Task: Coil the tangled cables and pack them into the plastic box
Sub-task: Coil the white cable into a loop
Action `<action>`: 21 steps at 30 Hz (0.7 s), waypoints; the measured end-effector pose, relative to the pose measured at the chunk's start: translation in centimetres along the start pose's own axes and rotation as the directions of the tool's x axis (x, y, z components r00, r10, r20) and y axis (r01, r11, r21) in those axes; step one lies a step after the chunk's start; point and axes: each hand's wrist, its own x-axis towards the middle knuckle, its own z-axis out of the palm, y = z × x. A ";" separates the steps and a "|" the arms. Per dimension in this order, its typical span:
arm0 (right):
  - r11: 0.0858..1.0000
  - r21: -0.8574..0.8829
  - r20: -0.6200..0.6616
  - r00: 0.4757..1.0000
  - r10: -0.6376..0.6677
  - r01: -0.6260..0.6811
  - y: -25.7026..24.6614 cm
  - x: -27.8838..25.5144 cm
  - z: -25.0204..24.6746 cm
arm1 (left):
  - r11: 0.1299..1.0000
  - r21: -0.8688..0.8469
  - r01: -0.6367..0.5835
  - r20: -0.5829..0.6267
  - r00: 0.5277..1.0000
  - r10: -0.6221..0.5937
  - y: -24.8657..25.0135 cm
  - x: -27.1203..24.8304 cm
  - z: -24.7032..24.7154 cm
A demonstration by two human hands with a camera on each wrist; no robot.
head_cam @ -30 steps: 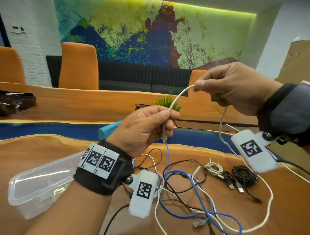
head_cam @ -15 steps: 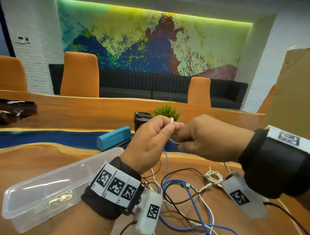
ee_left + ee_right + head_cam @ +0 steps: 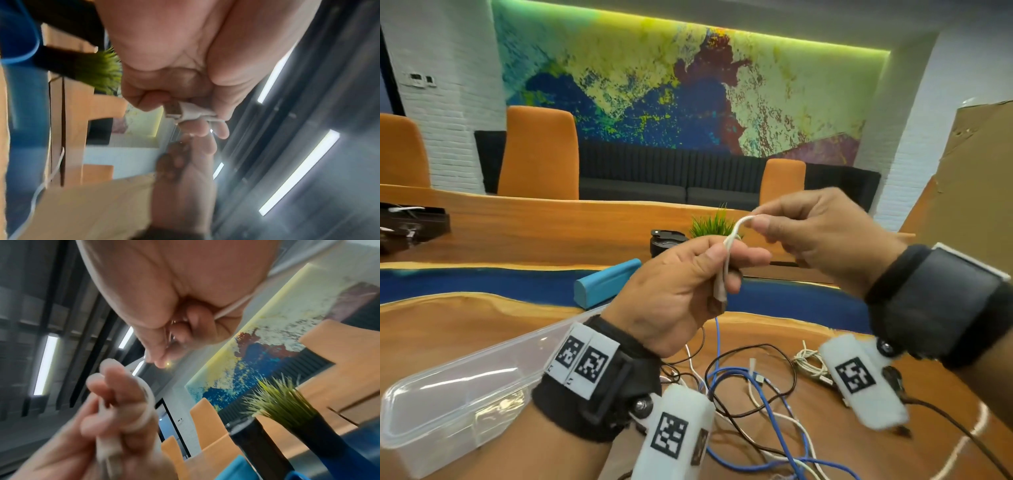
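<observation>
My left hand (image 3: 709, 270) is raised above the table and pinches the plug end of a white cable (image 3: 732, 236); the USB plug (image 3: 174, 110) sticks out below its fingers. My right hand (image 3: 774, 222) pinches the same white cable a short way along, bending it into a small arch between the two hands. In the right wrist view the white cable (image 3: 149, 402) loops around the left hand's fingers. The clear plastic box (image 3: 431, 411) lies open at the lower left. A tangle of blue, black and white cables (image 3: 756, 394) is spread on the wooden table below the hands.
A teal bar-shaped object (image 3: 606, 284) lies behind the box. A black cup (image 3: 666, 240) and a small green plant (image 3: 714, 224) stand further back. A coiled beige cable (image 3: 808, 366) lies to the right of the tangle. Orange chairs and a cardboard sheet (image 3: 969, 171) border the table.
The hands came together half a second ago, and now the right hand has drawn up and to the right again, pulling a short arch of white cable out of the left hand.
</observation>
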 end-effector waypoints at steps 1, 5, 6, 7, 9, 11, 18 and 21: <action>0.999 0.013 0.028 0.999 0.041 -0.041 0.5 -0.2 0.5 | 0.995 -0.095 -0.022 0.005 1.000 0.023 0.4 0.0 0.2; 0.912 -0.388 0.312 0.950 -0.009 0.136 1.0 -1.3 2.1 | 0.986 -0.040 -0.159 -0.105 0.982 0.154 1.3 0.1 0.1; 0.850 -0.489 0.378 0.926 0.005 0.196 0.4 -1.5 2.0 | 0.963 0.188 -0.192 -0.139 0.966 0.220 1.1 0.1 -0.3; 0.788 -0.564 0.427 0.904 0.024 0.246 -0.3 -1.6 1.9 | 0.887 0.412 -0.210 -0.126 0.951 0.284 0.8 0.2 -0.7; 0.667 -0.666 0.465 0.885 0.020 0.335 -1.8 -1.5 1.5 | 0.729 0.651 -0.211 -0.047 0.947 0.316 0.2 0.3 -1.4; 0.595 -0.689 0.432 0.894 -0.120 0.413 -3.1 -1.0 0.9 | 0.719 0.664 -0.206 -0.025 0.955 0.296 0.0 0.3 -1.5; 0.787 -0.450 0.175 0.906 -0.385 0.422 -3.0 1.8 -1.8 | 0.973 0.209 -0.101 0.011 0.995 0.101 0.0 -0.1 -0.3; 0.915 -0.276 0.099 0.956 -0.277 0.294 -0.6 1.8 -0.7 | 0.975 -0.211 -0.074 0.097 0.991 0.096 1.1 -0.3 0.1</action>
